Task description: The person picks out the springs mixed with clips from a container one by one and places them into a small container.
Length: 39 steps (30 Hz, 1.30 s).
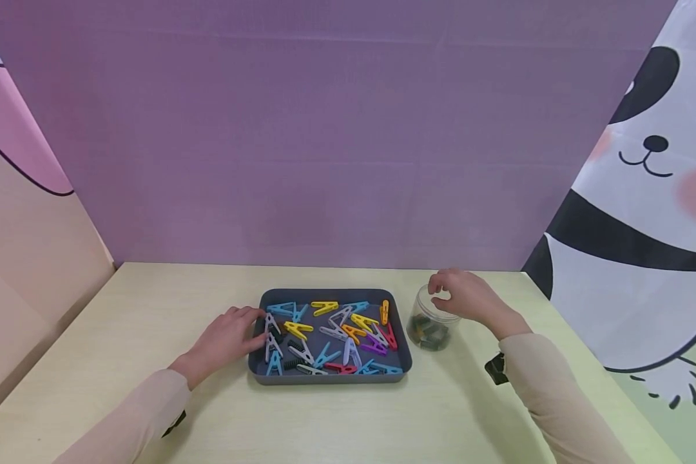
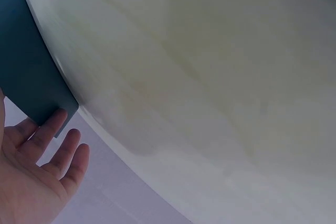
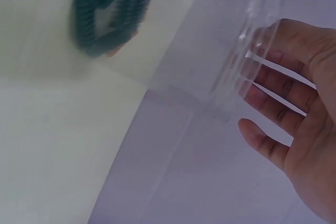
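At the left end of a dark grey tray (image 1: 330, 379), my left hand (image 1: 223, 338) rests with relaxed fingers on the rim. In the left wrist view its fingers (image 2: 50, 129) lie against the tray's outer corner (image 2: 37, 61). Many colored clothespins (image 1: 325, 356) lie in the tray, with a few dark ribbed pieces (image 1: 292, 364) among them. To the right stands a clear jar (image 1: 420, 309) without a lid. Over its mouth is my right hand (image 1: 466, 299), fingers loosely bent at the rim (image 3: 236, 72), nothing seen between them. Dark ribbed pieces (image 3: 113, 19) lie at the jar's bottom.
A pale wooden table (image 1: 336, 425) carries the tray and jar. Behind it rises a purple backdrop (image 1: 325, 148). A panda panel (image 1: 644, 258) borders the right side, a pink and beige panel (image 1: 23, 258) the left.
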Tool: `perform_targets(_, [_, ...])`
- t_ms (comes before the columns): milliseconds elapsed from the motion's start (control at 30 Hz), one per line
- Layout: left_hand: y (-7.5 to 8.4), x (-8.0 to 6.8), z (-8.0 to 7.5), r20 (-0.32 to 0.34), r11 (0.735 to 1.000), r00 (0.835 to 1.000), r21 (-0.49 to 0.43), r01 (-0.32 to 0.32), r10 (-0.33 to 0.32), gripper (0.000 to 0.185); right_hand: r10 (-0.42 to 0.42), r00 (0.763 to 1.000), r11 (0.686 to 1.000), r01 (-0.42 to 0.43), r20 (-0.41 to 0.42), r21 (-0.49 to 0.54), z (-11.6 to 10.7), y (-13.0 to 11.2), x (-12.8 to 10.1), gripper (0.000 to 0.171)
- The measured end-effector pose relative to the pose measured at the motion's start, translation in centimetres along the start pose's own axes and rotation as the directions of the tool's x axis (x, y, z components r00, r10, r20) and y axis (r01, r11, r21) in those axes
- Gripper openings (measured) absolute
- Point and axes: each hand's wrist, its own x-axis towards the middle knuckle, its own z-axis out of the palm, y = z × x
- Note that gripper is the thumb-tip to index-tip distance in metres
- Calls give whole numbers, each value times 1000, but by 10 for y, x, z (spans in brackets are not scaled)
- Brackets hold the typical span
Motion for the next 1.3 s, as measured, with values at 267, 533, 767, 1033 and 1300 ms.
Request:
perform_targets(267, [-1, 0, 1, -3, 1000, 1000, -3, 2, -2, 45, -77, 995, 997, 77, -56, 0, -4, -23, 18, 11])
perform_targets(533, [-2, -1, 0, -3, 1000, 1000, 3, -1, 1, 45, -159, 986, 987, 159, -48, -10, 4, -51, 36, 13])
perform_targets(767, [0, -1, -1, -1, 1000, 1000, -3, -2, 2, 45, -216, 976, 976, 216, 11, -6, 18, -79, 49, 14])
perform_targets(1033, [-1, 0, -1, 2, 1000, 1000, -8, -5, 5, 45, -274, 958, 959, 279, 89, -53, 40, -103, 63, 17])
perform_targets(1300, [1, -1, -3, 19, 1000, 1000, -10, 3, -3, 46, -338, 926, 932, 354, 167, -76, 52, -132, 77, 21])
